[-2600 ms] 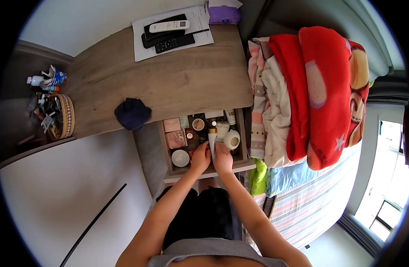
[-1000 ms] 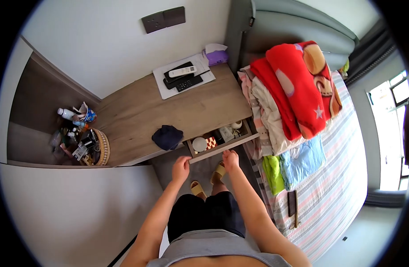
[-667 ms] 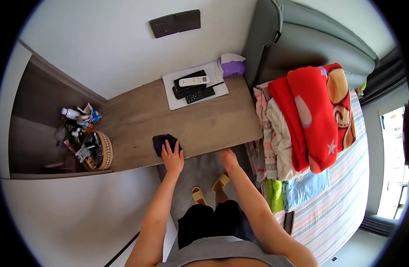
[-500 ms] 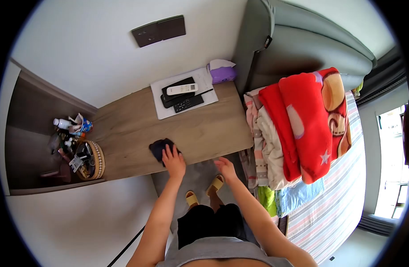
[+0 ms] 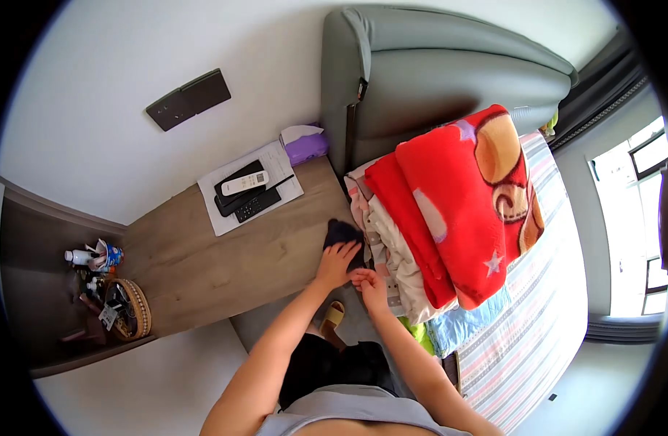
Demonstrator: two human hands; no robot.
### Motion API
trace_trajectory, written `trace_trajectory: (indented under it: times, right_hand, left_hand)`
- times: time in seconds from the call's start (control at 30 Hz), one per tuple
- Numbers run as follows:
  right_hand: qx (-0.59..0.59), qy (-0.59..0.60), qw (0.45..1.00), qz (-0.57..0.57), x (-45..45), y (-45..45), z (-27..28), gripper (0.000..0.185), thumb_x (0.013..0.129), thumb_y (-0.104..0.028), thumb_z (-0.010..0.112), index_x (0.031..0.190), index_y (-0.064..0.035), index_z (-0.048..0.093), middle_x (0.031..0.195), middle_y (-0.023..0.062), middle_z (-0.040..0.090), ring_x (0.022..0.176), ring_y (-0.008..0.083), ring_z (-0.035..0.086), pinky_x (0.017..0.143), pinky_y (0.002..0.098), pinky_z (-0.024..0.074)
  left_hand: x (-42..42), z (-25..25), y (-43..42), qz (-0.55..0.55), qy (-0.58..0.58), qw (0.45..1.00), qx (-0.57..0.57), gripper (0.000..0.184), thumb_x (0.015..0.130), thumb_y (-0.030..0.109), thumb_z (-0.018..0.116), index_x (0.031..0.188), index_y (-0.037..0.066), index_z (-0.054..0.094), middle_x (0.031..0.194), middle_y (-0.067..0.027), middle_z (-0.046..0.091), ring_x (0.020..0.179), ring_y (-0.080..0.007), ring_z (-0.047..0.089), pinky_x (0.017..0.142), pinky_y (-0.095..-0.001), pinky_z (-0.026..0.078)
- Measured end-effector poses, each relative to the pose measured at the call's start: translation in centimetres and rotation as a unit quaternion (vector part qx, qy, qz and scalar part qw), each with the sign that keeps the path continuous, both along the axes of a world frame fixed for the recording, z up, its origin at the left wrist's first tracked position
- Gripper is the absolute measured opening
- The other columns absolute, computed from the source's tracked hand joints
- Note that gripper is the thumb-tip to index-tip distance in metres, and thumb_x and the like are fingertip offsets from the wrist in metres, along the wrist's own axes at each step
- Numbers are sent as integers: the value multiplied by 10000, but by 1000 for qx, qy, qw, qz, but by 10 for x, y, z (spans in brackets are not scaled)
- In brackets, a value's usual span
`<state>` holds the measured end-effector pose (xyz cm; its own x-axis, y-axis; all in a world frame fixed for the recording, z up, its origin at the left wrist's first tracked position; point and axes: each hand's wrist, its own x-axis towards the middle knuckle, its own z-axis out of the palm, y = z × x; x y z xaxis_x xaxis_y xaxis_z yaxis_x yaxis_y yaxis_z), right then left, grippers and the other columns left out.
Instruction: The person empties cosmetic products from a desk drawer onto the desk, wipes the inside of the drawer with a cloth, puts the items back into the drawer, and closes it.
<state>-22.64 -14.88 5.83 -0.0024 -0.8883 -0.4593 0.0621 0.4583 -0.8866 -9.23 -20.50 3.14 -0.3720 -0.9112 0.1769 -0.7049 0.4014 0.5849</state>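
Observation:
A dark navy cloth [image 5: 340, 232] lies at the right front corner of the wooden tabletop [image 5: 239, 261], close to the folded bedding. My left hand [image 5: 337, 264] rests on the cloth with its fingers spread. Just right of it, my right hand [image 5: 370, 285] is near the cloth's lower edge with its fingers curled together; whether they pinch anything is too small to tell. The drawer under the tabletop is shut.
Remotes [image 5: 245, 182] lie on papers beside a purple tissue pack [image 5: 305, 147]. A woven basket [image 5: 140, 309] of small items stands left. Folded red blankets [image 5: 450, 211] are piled on the bed [image 5: 523, 341] at right.
The open drawer has been shut. My left hand has come onto the cloth and moved it right along the tabletop. My right hand has come close beside it, and the view has turned.

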Motion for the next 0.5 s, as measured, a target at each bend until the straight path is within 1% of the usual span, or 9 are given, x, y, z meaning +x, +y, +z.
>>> trace_trajectory:
  times: [0.1,0.2,0.23,0.27,0.3,0.4,0.43,0.47,0.5]
  right_hand:
    - [-25,3,1000,-8,8,-16,10,288,822,61,369,1023,-11,562,899,67,630,770,112,569,686,219,446]
    - [-68,-33,996,-46,24,-38,21,276,817,67,376,1009,-3,561,880,67,620,761,110,568,673,221,448]
    - [-93,-46,992,-73,31,-46,29,257,820,63,379,990,2,562,860,64,610,754,109,565,661,220,449]
    - [-101,-51,989,-90,38,-54,38,256,821,65,377,988,4,561,859,64,608,754,110,566,664,220,451]
    - [-112,-57,986,-106,44,-63,46,255,822,66,375,985,6,561,858,64,607,753,112,568,668,220,454]
    - [-83,-40,991,-99,65,-90,80,203,855,-44,429,1001,10,559,941,68,595,873,162,573,768,259,454]
    - [-62,-44,993,-91,75,-99,98,206,863,-86,451,1012,7,557,967,70,591,911,175,568,797,276,450]
    - [-40,-48,995,-84,85,-108,110,219,870,-129,473,1024,4,555,994,71,588,948,189,563,826,293,445]
    - [28,-142,984,-102,94,-119,108,342,865,-296,538,1059,-15,542,1060,82,575,1008,218,543,880,338,430]
  left_hand:
    - [32,-9,24,-79,-87,993,22,482,724,170,619,1190,110,511,1187,-78,522,1064,-306,469,843,-380,409]
    - [58,-67,25,106,188,969,120,409,760,151,623,1144,56,521,1097,-89,573,948,-299,539,805,-367,441]
    - [72,-56,19,215,321,884,265,357,798,159,602,1121,31,522,1073,-96,585,930,-282,557,815,-366,443]
    - [86,-45,4,312,436,748,392,313,836,167,582,1098,6,523,1049,-103,597,913,-264,576,826,-365,445]
    - [93,-8,-6,289,594,646,381,309,896,209,523,1107,-18,519,1076,-95,588,967,-195,562,836,-327,439]
    - [111,65,-38,280,647,620,343,305,894,194,517,1117,-13,518,1075,-95,594,970,-199,579,849,-301,454]
    - [111,83,-47,250,648,642,324,292,896,195,511,1102,-12,526,1067,-89,596,960,-185,576,833,-287,447]
    - [110,93,-54,223,586,721,295,297,893,201,513,1098,-13,531,1066,-87,596,941,-183,578,822,-283,446]
    - [108,101,-60,193,518,791,262,302,890,207,516,1095,-14,535,1065,-85,595,922,-182,580,812,-279,445]
